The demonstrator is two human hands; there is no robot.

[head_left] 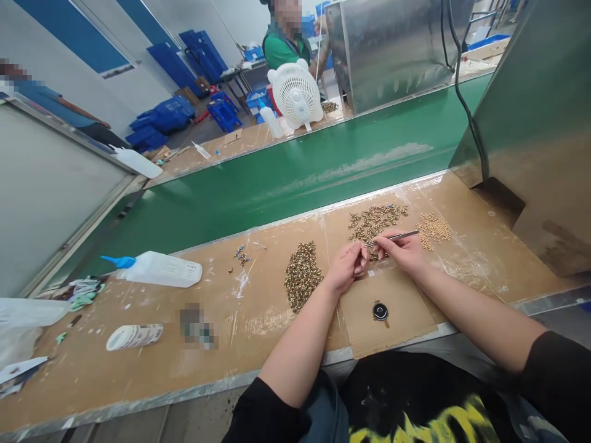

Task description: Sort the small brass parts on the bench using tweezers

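My right hand (402,251) grips slim metal tweezers (405,235), whose tip reaches toward my left hand. Close beside it, my left hand (348,266) is closed in a pinch; whatever sits between its fingertips is too small to name. Behind both hands spreads a pile of small brass-coloured parts (376,220). To the right lies a scatter of tiny tan beads (434,227). A denser heap of brass-coloured parts (302,277) is left of my left hand. Below my hands, a small round black dish (380,311) rests on a cardboard sheet (410,307).
On the left lie a clear bottle with a blue nozzle (166,269) and a white tub (133,336) on its side. Beyond the table runs a green belt (277,175). Across it stand a white fan (298,95) and a person in green (281,46). A metal housing (549,154) rises at right.
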